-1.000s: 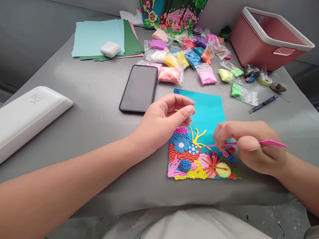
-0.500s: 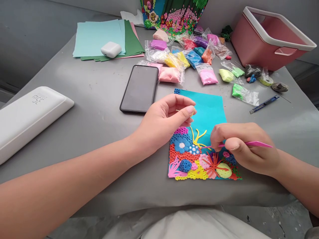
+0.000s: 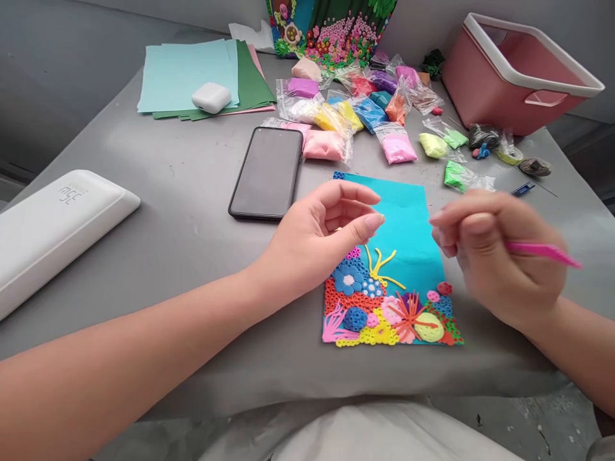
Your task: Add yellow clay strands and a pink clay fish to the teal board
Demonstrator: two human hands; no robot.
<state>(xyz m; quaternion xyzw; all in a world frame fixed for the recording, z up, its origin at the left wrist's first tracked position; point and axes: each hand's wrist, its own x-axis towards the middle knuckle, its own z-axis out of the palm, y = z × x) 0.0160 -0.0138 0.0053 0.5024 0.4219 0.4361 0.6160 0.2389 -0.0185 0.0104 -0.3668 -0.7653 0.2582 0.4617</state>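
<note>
A clay-trimmed card point(image 3: 406, 240) is lying flat on the tabletop point(image 3: 192, 237) before the worker, presumably for easy reach. The left hand point(image 3: 327, 237) is curling loosely over it, thumb and forefinger apart (whether its grip is holding anything, we cannot tell). The right hand point(image 3: 500, 272) is clasping a pink tool point(image 3: 545, 251) near the card's edge, seemingly for control.

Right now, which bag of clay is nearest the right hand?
The bright green bag, just beyond the right hand holding the pink tool. The yellow-green bag and the mint-green bag lie farther back.
</note>
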